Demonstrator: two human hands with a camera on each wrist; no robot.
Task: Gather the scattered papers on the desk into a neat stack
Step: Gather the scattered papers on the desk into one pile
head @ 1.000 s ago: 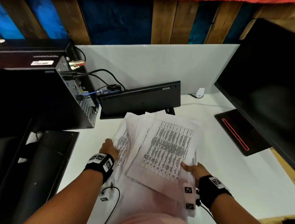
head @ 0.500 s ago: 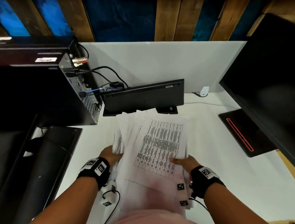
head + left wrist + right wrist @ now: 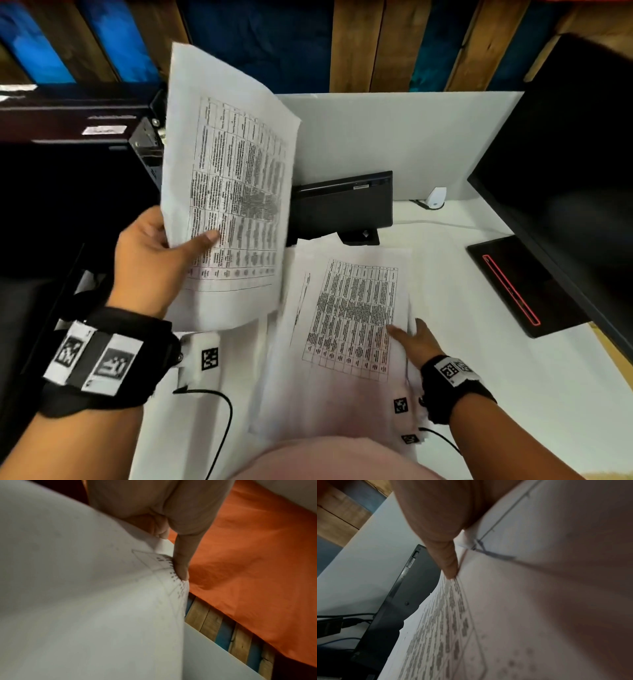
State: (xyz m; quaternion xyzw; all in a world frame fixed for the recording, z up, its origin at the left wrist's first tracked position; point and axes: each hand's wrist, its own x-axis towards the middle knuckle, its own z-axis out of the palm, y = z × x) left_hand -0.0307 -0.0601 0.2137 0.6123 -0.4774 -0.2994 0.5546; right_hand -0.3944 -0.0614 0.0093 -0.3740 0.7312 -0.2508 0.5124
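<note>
Printed sheets with tables lie in a loose pile on the white desk. My left hand holds a few sheets raised upright over the pile's left side, thumb on the printed face, fingers hidden behind. In the left wrist view the thumb presses the sheet. My right hand pinches the pile's right edge, thumb on the top sheet. In the right wrist view that thumb lies on the printed pile.
A black keyboard leans on the white partition just behind the pile. A computer tower stands at the left. At the right are a monitor and its red-lined base. A small white device sits by the partition.
My left hand has lifted a few sheets off the left of the pile and raised them upright. My right hand stays at the pile's right edge.
</note>
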